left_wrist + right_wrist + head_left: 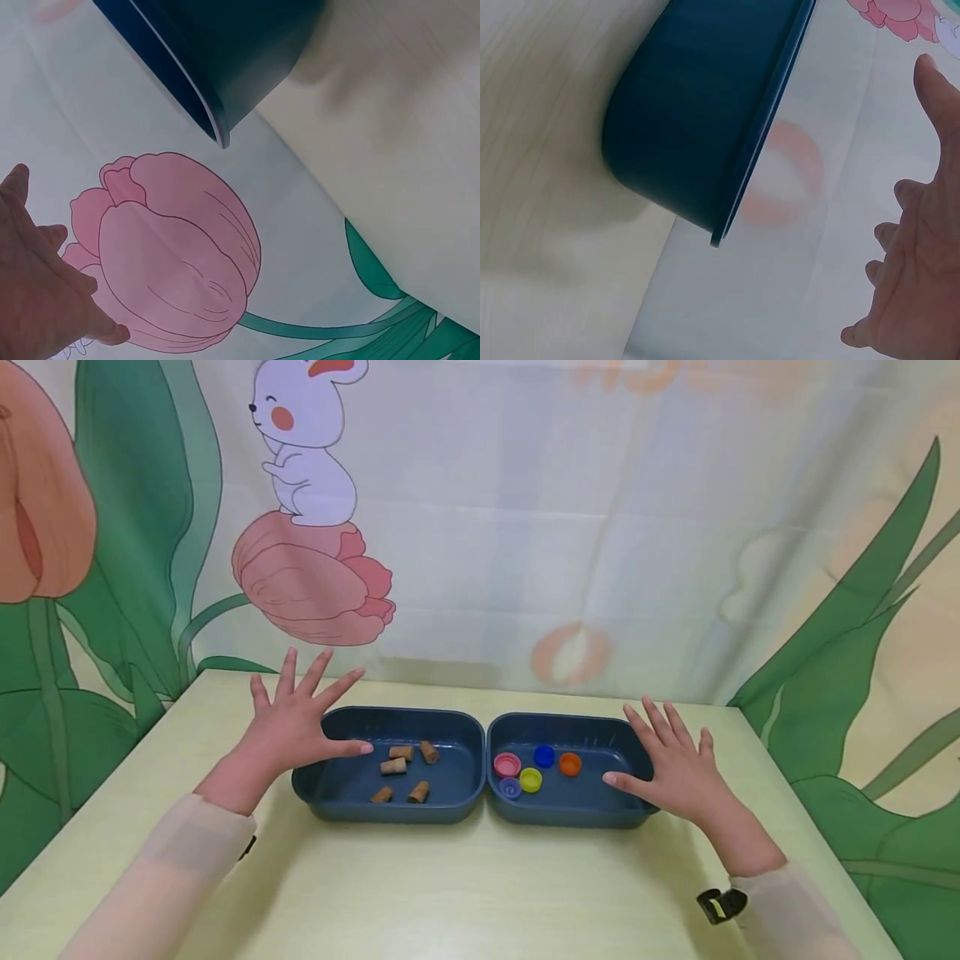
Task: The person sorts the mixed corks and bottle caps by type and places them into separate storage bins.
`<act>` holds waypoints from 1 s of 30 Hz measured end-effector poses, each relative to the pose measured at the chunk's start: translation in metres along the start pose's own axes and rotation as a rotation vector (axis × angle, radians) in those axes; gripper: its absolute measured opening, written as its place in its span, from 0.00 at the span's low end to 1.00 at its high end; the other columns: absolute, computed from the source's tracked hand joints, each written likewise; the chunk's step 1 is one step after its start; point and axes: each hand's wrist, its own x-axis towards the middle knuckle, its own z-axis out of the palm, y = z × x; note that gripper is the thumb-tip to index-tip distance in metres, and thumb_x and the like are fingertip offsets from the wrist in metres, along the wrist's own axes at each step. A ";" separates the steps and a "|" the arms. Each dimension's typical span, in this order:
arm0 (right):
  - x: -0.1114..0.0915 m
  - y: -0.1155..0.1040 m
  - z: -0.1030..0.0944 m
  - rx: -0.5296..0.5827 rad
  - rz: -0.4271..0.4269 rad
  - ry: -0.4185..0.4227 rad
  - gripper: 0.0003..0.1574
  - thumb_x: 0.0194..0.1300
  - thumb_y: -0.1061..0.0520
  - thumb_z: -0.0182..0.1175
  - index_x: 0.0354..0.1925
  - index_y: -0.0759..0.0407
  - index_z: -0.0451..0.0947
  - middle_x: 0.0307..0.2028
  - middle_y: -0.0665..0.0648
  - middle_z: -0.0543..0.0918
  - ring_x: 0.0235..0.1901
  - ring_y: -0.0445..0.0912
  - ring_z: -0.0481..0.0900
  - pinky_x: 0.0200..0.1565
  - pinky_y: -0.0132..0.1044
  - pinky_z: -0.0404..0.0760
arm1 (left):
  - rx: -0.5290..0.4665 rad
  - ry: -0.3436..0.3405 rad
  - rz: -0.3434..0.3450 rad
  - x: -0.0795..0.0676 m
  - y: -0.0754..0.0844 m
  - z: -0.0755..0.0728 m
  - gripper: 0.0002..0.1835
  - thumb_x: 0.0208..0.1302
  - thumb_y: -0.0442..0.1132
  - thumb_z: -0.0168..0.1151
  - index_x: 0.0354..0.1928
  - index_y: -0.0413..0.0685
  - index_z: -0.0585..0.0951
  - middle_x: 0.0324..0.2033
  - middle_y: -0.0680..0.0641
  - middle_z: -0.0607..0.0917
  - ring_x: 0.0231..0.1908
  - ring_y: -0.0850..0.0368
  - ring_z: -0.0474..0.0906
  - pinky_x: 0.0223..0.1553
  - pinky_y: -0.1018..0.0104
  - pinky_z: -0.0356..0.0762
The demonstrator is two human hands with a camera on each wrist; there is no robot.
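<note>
Two dark blue plastic trays stand side by side on the table. In the head view the left tray [390, 812] holds several cork pieces [393, 766]. Several bottle caps lie toward the left of the right tray [573, 817]: a pink cap [507, 765], a yellow cap [530, 780], a purple one, a blue one and an orange cap [570, 765]. My left hand [288, 722] is spread over the left tray's outer end, holding nothing. Fingers spread as well, my right hand [678, 768] hovers at the right tray's outer end, holding nothing. Both wrist views show the trays' outer walls beside the hands.
The pale wooden table [480, 893] extends in front of the trays. Behind it hangs a curtain [480, 568] printed with a rabbit, tulips and leaves. A black strap [722, 906] sits by my right sleeve.
</note>
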 end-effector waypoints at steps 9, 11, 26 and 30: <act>-0.001 0.001 0.006 0.009 -0.004 -0.003 0.62 0.61 0.26 0.57 0.79 0.48 0.41 0.79 0.61 0.41 0.78 0.65 0.35 0.66 0.79 0.32 | 0.010 0.000 0.013 0.000 0.002 -0.003 0.58 0.46 0.74 0.66 0.77 0.68 0.53 0.79 0.41 0.38 0.75 0.28 0.24 0.62 0.16 0.24; -0.002 0.001 0.006 0.003 0.000 -0.005 0.62 0.61 0.26 0.57 0.79 0.49 0.42 0.79 0.62 0.41 0.78 0.65 0.35 0.66 0.79 0.32 | 0.011 -0.003 0.014 0.000 0.001 -0.003 0.58 0.46 0.74 0.67 0.77 0.68 0.53 0.79 0.41 0.38 0.75 0.28 0.23 0.62 0.16 0.24; 0.000 -0.003 0.005 0.002 -0.005 -0.017 0.61 0.62 0.26 0.57 0.78 0.51 0.44 0.79 0.63 0.45 0.77 0.67 0.41 0.66 0.79 0.36 | 0.024 0.004 -0.005 0.001 0.000 -0.001 0.60 0.43 0.75 0.68 0.77 0.69 0.52 0.79 0.40 0.39 0.75 0.28 0.23 0.63 0.17 0.23; 0.001 -0.004 0.004 -0.001 -0.004 -0.026 0.61 0.62 0.26 0.57 0.78 0.52 0.44 0.79 0.63 0.45 0.76 0.67 0.42 0.66 0.79 0.36 | 0.019 0.006 -0.006 0.000 -0.001 -0.003 0.59 0.44 0.74 0.68 0.77 0.68 0.53 0.79 0.40 0.38 0.75 0.28 0.23 0.63 0.17 0.24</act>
